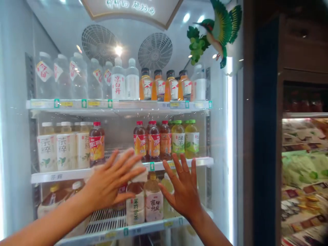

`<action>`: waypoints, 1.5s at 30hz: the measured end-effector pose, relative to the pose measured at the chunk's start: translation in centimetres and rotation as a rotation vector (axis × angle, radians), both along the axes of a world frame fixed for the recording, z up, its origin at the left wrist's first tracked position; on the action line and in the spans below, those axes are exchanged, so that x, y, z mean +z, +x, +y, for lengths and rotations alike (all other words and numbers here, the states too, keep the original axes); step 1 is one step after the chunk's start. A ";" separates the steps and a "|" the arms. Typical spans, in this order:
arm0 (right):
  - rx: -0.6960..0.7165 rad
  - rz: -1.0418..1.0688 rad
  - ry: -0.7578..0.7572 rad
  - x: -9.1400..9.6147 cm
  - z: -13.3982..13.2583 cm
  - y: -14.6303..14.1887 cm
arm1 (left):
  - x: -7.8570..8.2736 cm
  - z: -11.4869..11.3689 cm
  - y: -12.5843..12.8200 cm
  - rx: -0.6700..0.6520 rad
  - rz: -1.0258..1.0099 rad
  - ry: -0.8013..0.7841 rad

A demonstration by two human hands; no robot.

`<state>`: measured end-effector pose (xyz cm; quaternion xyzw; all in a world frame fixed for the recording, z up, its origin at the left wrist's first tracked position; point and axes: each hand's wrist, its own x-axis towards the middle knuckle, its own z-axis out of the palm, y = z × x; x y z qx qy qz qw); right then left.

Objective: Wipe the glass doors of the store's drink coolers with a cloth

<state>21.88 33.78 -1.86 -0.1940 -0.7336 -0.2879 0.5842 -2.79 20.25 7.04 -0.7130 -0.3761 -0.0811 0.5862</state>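
Observation:
My left hand (112, 181) lies flat with its fingers spread over a pale white cloth (140, 175), which it seems to press against the glass door of a drinks cooler. Most of the cloth is hidden under the palm and fingers. To its right, my right hand (181, 189) is open, fingers apart and palm toward the glass, with nothing in it. Behind the hands stand a jasmine tea bottle (135, 205) and a pink-labelled bottle (153, 201) on the lower shelf. Red-capped tea bottles (153, 140) and green tea bottles (178, 138) show just above.
Clear bottles (79, 77) and orange drinks (159, 85) line the top shelf (123, 105). White-labelled bottles (46, 147) stand at middle left. A bird sticker (217, 34) decorates the upper right. Beyond the dark frame (265, 136) is a rack of packaged food (304, 167).

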 end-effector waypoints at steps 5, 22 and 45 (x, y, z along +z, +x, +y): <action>0.001 0.021 0.013 0.8 2.5 3.9 | 2.3 2.8 4.3 0.038 -0.198 0.147; 0.039 0.213 0.097 1.2 8.9 11.0 | 9.3 13.2 20.0 0.015 -0.207 0.216; 0.032 0.150 0.037 1.7 7.3 10.0 | 6.8 7.4 13.1 0.126 -0.171 0.194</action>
